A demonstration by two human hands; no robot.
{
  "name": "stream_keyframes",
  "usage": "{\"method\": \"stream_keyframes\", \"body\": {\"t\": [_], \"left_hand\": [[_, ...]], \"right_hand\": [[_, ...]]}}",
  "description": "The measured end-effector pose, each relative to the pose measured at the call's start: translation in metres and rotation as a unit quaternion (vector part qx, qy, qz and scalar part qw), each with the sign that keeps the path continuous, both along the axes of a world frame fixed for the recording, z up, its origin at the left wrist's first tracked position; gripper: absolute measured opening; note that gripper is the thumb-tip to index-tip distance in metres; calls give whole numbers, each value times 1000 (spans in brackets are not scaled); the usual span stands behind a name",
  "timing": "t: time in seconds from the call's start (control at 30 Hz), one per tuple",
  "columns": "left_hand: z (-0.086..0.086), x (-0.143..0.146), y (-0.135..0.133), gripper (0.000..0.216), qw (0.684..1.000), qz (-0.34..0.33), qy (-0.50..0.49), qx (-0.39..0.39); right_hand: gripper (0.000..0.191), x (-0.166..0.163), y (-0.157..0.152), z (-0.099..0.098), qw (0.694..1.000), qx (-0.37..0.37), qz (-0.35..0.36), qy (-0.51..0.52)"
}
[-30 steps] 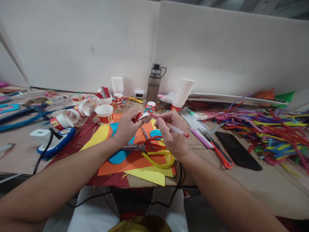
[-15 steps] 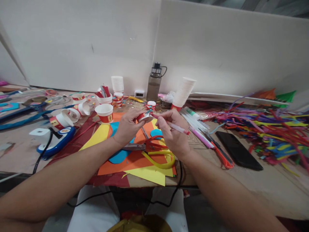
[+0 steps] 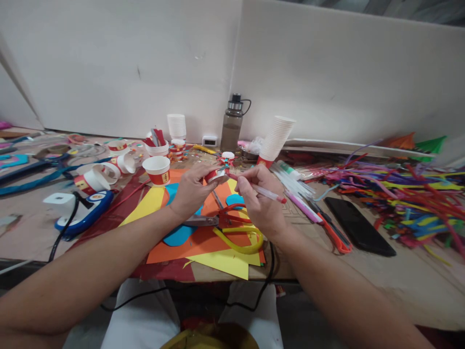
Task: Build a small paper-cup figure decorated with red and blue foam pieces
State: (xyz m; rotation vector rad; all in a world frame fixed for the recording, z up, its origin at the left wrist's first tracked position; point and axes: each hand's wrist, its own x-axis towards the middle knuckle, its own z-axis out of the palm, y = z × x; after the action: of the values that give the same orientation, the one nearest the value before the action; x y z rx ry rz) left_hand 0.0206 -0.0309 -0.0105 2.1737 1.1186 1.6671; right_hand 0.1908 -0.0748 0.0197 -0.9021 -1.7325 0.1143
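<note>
My left hand [image 3: 191, 190] is closed round a small red and white paper cup [image 3: 215, 175], held on its side above the coloured paper. My right hand [image 3: 260, 202] pinches a red marker pen [image 3: 262, 192] like a pencil, its tip against the cup's base. Both hands hover over sheets of orange, yellow and blue paper [image 3: 203, 232]. Under my right hand lie red-handled scissors [image 3: 227, 219] and yellow-handled scissors [image 3: 240, 242].
A stack of paper cups [image 3: 276, 140], a water bottle [image 3: 231, 125] and several cut cups [image 3: 157, 169] stand behind. A black phone [image 3: 358, 225], pens and a heap of pipe cleaners [image 3: 403, 194] lie right. A blue glue gun [image 3: 82, 213] sits left.
The cup in my left hand has turned slightly and the pen tip has shifted a little on it. Both arms stay in the same place.
</note>
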Motion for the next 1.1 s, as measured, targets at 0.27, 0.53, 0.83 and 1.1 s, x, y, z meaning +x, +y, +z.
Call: {"method": "stream_keyframes", "body": {"t": [0.27, 0.53, 0.83, 1.1], "left_hand": [[-1, 0, 1, 21, 1000, 7, 3, 4], [-1, 0, 1, 20, 1000, -2, 13, 6], [0, -1, -1, 20, 999, -17, 30, 28], [0, -2, 0, 23, 999, -8, 32, 17]], "right_hand": [[15, 1, 0, -3, 1000, -13, 14, 13], [15, 0, 1, -2, 1000, -9, 2, 6], [13, 0, -1, 1, 1000, 5, -10, -11], [17, 1, -3, 3, 1000, 4, -14, -16]]}}
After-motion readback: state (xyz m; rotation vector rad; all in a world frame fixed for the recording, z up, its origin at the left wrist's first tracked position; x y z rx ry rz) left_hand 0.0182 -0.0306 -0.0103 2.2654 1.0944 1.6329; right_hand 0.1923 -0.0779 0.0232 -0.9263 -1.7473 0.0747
